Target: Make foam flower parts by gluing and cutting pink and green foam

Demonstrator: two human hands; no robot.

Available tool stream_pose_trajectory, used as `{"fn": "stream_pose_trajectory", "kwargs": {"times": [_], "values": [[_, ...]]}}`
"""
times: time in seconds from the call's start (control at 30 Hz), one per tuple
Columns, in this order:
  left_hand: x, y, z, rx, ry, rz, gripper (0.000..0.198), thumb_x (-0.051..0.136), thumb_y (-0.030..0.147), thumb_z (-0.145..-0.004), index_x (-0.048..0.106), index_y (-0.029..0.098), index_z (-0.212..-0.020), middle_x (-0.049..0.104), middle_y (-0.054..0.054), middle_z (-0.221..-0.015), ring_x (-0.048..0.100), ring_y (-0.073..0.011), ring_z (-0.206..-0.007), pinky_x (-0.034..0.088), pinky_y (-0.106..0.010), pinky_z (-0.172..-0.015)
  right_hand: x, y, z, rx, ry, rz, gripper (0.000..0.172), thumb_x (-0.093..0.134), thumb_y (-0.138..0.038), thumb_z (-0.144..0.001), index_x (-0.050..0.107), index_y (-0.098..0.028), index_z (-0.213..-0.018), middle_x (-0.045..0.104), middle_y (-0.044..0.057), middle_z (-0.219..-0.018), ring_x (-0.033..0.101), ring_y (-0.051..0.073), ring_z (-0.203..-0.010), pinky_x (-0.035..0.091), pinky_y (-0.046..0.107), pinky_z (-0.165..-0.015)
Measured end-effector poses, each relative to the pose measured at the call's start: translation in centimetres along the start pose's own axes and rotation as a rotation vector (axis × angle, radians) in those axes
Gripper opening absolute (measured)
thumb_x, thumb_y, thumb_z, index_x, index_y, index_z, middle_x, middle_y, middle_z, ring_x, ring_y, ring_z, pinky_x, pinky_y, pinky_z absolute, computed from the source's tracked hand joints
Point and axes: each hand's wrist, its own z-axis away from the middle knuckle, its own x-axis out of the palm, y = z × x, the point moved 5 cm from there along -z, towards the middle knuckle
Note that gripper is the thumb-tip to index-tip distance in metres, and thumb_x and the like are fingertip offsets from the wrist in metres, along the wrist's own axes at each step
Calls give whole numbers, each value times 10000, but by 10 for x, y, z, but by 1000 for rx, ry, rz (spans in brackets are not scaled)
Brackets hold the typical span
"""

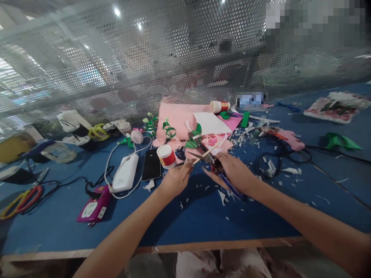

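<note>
My left hand (176, 179) is closed in a pinch on one end of a thin, pale stick (213, 148), which slants up to the right. In my right hand (237, 173) is a pair of scissors with dark blue handles (230, 186); the blades point left and lie close to the stick. Whether the blades touch it I cannot tell. Left of my left hand stands a red and white cup (166, 156). Behind my hands lie pink sheets (175, 117), a white sheet (211, 124) and green paper pieces (196, 133).
A black phone (151, 165), a white power bank (125, 172) with its cable and a purple socket box (95, 204) lie to the left. On the right are a pink glue gun (291, 139), a coiled black cord and paper scraps. A perforated metal screen (139, 77) rises behind.
</note>
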Motion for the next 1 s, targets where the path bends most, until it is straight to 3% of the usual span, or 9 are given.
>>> {"fn": "stream_pose_trajectory", "kwargs": {"times": [0.13,0.43,0.63,0.87,1.0], "values": [[2,-1,2,8,-21,-30,350,380,174,-891,475,144,-1227,692,-106,-854,663,-158,-688,533,-258,-610,1,0,2,-27,27,11,332,498,-447,-811,473,-137,-930,593,138,-842,587,259,-811,466,350,-706],[-2,7,-1,128,62,-68,358,397,113,-871,448,142,-1223,698,-90,-833,665,-152,-645,527,-236,-576,3,-2,5,-35,46,35,399,488,-487,-811,461,-130,-987,567,143,-857,575,275,-808,464,374,-680],[-3,18,-3,146,55,-50,278,400,124,-883,508,147,-1139,673,-29,-711,630,-118,-560,476,-185,-480,7,-9,7,-143,115,34,463,473,-487,-829,458,-72,-1037,521,187,-929,513,322,-949,450,449,-816],[-6,21,0,143,138,-117,315,413,92,-860,507,126,-1159,673,-37,-692,613,-115,-517,475,-189,-475,3,-11,5,-109,86,-111,126,473,-222,-823,478,-157,-931,551,133,-882,525,258,-884,464,399,-794],[-5,23,1,73,171,-22,333,390,116,-870,498,138,-1184,686,-60,-743,638,-118,-564,475,-176,-487,7,-5,4,-82,17,-143,197,480,-116,-730,469,-164,-921,547,109,-847,534,228,-802,467,350,-725]]}}
